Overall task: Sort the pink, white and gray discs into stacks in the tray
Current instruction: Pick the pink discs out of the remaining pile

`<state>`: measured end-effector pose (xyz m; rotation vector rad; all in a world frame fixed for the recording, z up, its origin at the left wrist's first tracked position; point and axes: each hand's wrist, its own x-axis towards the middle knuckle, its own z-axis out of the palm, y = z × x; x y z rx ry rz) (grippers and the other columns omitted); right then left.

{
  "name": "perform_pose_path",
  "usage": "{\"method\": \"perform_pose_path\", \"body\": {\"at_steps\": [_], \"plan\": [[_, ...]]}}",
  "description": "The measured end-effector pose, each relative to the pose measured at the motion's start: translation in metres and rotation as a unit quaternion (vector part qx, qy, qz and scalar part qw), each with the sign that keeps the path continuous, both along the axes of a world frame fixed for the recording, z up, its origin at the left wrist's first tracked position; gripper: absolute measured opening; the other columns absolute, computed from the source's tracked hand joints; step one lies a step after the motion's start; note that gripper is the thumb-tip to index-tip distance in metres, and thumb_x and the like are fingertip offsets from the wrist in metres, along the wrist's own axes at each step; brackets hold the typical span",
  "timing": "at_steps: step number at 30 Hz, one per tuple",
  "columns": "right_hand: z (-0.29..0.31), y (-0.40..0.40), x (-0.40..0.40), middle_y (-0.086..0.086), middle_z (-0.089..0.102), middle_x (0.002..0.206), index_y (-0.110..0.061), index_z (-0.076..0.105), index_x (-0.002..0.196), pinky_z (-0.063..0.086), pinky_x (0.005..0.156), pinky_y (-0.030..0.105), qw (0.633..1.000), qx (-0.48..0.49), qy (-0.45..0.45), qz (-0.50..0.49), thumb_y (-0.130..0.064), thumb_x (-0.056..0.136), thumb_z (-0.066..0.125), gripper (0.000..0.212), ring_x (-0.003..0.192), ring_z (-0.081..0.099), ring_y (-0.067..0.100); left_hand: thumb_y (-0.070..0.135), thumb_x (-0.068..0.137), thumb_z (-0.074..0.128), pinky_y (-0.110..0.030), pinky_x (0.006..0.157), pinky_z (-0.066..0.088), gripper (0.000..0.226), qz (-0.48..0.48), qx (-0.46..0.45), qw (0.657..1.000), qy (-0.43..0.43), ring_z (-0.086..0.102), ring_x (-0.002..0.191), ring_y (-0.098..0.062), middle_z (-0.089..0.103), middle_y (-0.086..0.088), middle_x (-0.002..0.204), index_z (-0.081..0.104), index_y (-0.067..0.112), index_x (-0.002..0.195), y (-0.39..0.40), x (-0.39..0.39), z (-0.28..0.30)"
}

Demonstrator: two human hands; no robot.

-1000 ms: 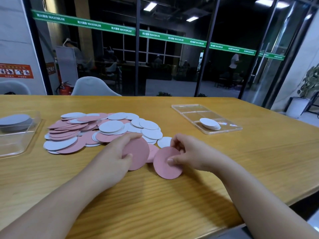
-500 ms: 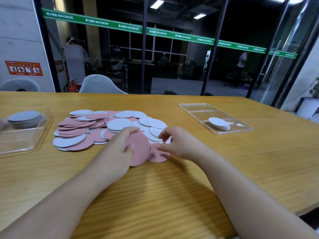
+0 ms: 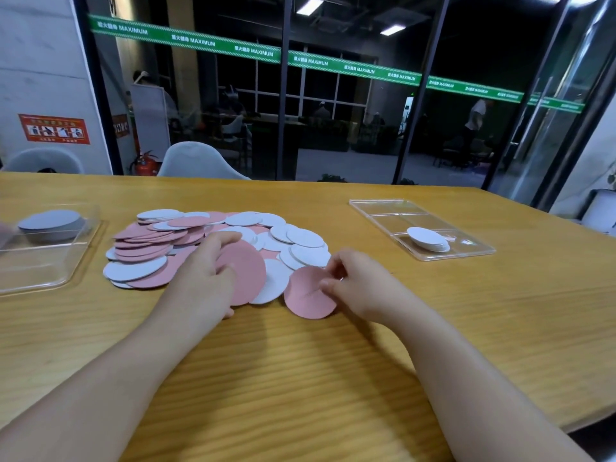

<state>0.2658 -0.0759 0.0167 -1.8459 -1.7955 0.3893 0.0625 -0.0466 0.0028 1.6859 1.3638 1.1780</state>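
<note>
The right hand (image 3: 358,281) pinches the near right edge of a pink disc (image 3: 308,293) between thumb and curled fingers; the disc lies low over the wooden surface (image 3: 300,378), just clear of the pile's near edge, and whether its far rim rests on the wood cannot be told. The left hand (image 3: 203,285) curls round a larger-looking pink disc (image 3: 245,271), or perhaps several held together; its thumb lies on the pink face, and its fingers hide the far rim, so the count cannot be made out. A white disc (image 3: 273,281) lies flat between the two held pink ones, partly under the left one.

Behind the hands spreads the loose pile of discs (image 3: 206,238), pink and white overlapping, most only partly visible.

At the right, well apart from the pile, a clear tray (image 3: 380,208) with dividers sits on the surface. Its nearest compartment holds a short stack of white discs (image 3: 428,240); the other compartments show only clear plastic. At the left, a second clear tray (image 3: 50,271) is cut off by the picture's edge. It holds a stack of gray discs (image 3: 51,223) near its far end, seen partly through the glare of the plastic wall. A blurred pale shape at the far left edge cannot be identified.
</note>
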Motion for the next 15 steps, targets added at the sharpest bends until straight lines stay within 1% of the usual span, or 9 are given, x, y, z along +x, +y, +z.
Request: {"method": "perform_pose_path", "body": {"at_steps": [2, 4, 7, 9, 11, 12, 13, 15], "plan": [[0.002, -0.003, 0.005, -0.007, 0.059, 0.08, -0.022, 0.052, 0.085, 0.045, 0.069, 0.027, 0.997, 0.042, 0.059, 0.017, -0.018, 0.09, 0.057, 0.008, 0.076, 0.055, 0.012, 0.006, 0.094, 0.038, -0.044, 0.075, 0.056, 0.045, 0.007, -0.004, 1.0, -0.021, 0.056, 0.072, -0.007, 0.038, 0.02, 0.124, 0.048, 0.042, 0.12, 0.0, 0.001, 0.002], [0.004, -0.004, 0.006, -0.006, 0.061, 0.081, -0.024, 0.052, 0.083, 0.047, 0.073, 0.03, 0.992, 0.069, 0.095, 0.045, -0.014, 0.092, 0.055, 0.013, 0.075, 0.056, 0.011, 0.004, 0.093, 0.037, -0.046, 0.079, 0.055, 0.046, 0.006, -0.006, 1.0, -0.03, 0.05, 0.072, 0.0, 0.038, 0.018, 0.126, 0.049, 0.041, 0.118, -0.001, 0.001, 0.002], [0.002, -0.002, 0.003, -0.008, 0.059, 0.081, -0.024, 0.051, 0.084, 0.045, 0.071, 0.026, 0.987, 0.097, 0.118, 0.056, -0.013, 0.093, 0.052, 0.015, 0.075, 0.054, 0.009, 0.004, 0.094, 0.036, -0.045, 0.079, 0.056, 0.046, -0.005, -0.005, 0.999, -0.035, 0.048, 0.076, 0.003, 0.038, 0.017, 0.126, 0.05, 0.043, 0.114, -0.001, 0.0, 0.002], [0.002, 0.0, 0.003, -0.01, 0.055, 0.082, -0.023, 0.049, 0.087, 0.041, 0.068, 0.016, 0.98, 0.136, 0.143, 0.023, -0.013, 0.095, 0.049, 0.013, 0.075, 0.051, 0.006, 0.004, 0.094, 0.036, -0.046, 0.078, 0.056, 0.046, -0.013, -0.006, 0.999, -0.03, 0.05, 0.075, -0.001, 0.039, 0.015, 0.125, 0.051, 0.044, 0.111, -0.001, 0.0, 0.002], [0.005, 0.0, 0.003, -0.012, 0.051, 0.082, -0.022, 0.047, 0.088, 0.038, 0.063, 0.01, 0.967, 0.188, 0.171, -0.011, -0.013, 0.096, 0.047, 0.012, 0.073, 0.047, 0.001, 0.005, 0.093, 0.036, -0.044, 0.078, 0.056, 0.046, -0.02, -0.014, 1.0, -0.007, 0.058, 0.07, -0.012, 0.041, 0.012, 0.123, 0.051, 0.045, 0.109, -0.001, -0.001, 0.002], [0.006, 0.0, 0.002, -0.012, 0.051, 0.081, -0.024, 0.046, 0.087, 0.037, 0.062, 0.009, 0.962, 0.202, 0.182, -0.013, -0.012, 0.096, 0.046, 0.015, 0.071, 0.046, 0.001, 0.006, 0.092, 0.035, -0.043, 0.078, 0.056, 0.047, -0.024, -0.02, 0.999, 0.008, 0.063, 0.068, -0.019, 0.042, 0.011, 0.122, 0.051, 0.047, 0.107, 0.0, -0.001, 0.002], [0.005, 0.0, 0.0, -0.011, 0.051, 0.08, -0.026, 0.045, 0.085, 0.037, 0.061, 0.01, 0.961, 0.2, 0.189, -0.003, -0.012, 0.096, 0.046, 0.018, 0.068, 0.047, 0.001, 0.007, 0.092, 0.035, -0.042, 0.078, 0.055, 0.047, -0.031, -0.025, 0.999, 0.016, 0.065, 0.066, -0.023, 0.042, 0.011, 0.121, 0.051, 0.05, 0.104, 0.0, 0.0, 0.002], [0.002, -0.001, -0.009, -0.01, 0.054, 0.076, -0.026, 0.045, 0.083, 0.04, 0.059, 0.011, 0.962, 0.164, 0.215, 0.042, -0.008, 0.096, 0.045, 0.022, 0.061, 0.05, -0.001, 0.006, 0.091, 0.035, -0.042, 0.078, 0.056, 0.049, -0.046, -0.037, 0.998, 0.001, 0.066, 0.07, -0.026, 0.043, 0.012, 0.12, 0.051, 0.052, 0.101, 0.001, 0.001, 0.001]]}}
